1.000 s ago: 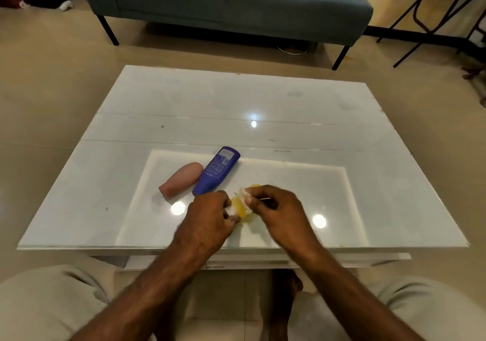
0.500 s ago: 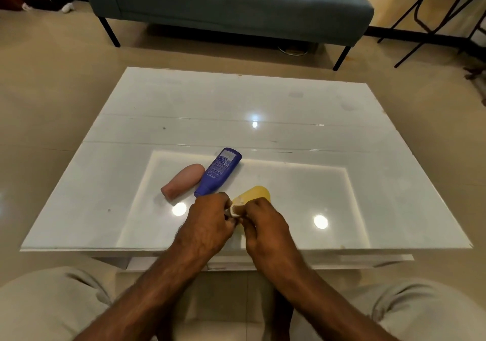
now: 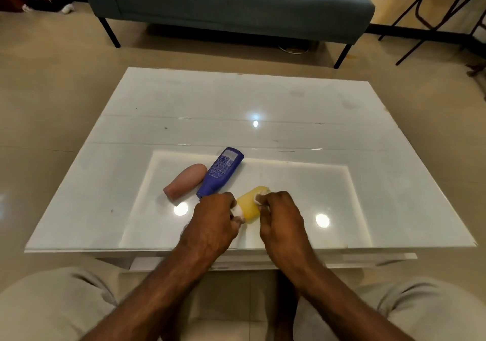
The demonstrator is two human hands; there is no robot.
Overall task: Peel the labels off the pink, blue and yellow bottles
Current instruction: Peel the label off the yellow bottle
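Head view: the left hand point(image 3: 213, 222) is seen curled closed around the white cap end of the yellow bottle point(image 3: 251, 205), the fingers wrapped tight so that only a little white shows at the knuckles. The right hand point(image 3: 282, 217) is closed at the bottle's far upper side, fingertips pinched on a small pale scrap at its edge; whether this scrap is label cannot be told. The yellow bottle is held between both hands just above the table, tilted, its body smooth, matte and rounded.

To the left of the hands, the blue bottle point(image 3: 221, 172) lies on its side, glossy, tapered toward the near end, a printed label with fine white text facing up. Touching its left flank, or very nearly, the pink bottle point(image 3: 185, 181) lies on its side, smooth, rounded at the far end, with no print visible on the upper face.

All rest over the white table point(image 3: 289, 109), its glass top glossy, with ceiling lights mirrored as bright spots. Beyond it a grey upholstered sofa point(image 3: 236, 1) on thin dark legs is noted.
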